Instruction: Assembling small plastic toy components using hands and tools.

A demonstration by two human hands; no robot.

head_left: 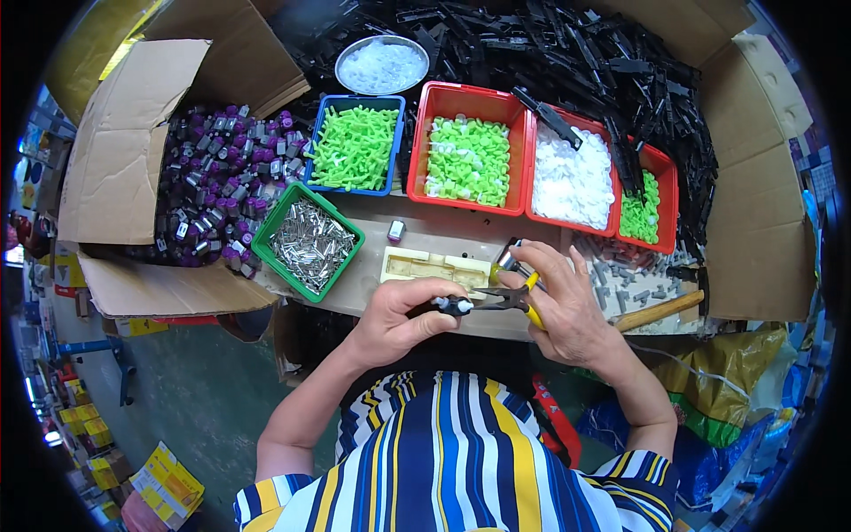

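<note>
My left hand [386, 321] pinches a small black plastic part [458, 308] with a white tip, between thumb and fingers. My right hand [567, 306] is closed around the yellow handles of a pair of pliers [534, 312]. The jaws point left and reach the black part; whether they grip it I cannot tell. Behind the hands lies a cream-coloured block [430, 264] with hollows in it, partly covered by my left fingers. A shiny dark object [509, 255] shows beside my right fingertips, its kind unclear. Beyond the block stands a small silver piece [396, 231] with a purple end.
Purple-and-silver parts [222, 177] fill a carton at left. Bins hold metal pins [310, 244], green sticks [356, 146], green pieces [467, 160] and white pieces [572, 182]. Black plastic parts [567, 53] heap behind. Right of my hand are grey bits [631, 284] and a wooden handle [660, 311].
</note>
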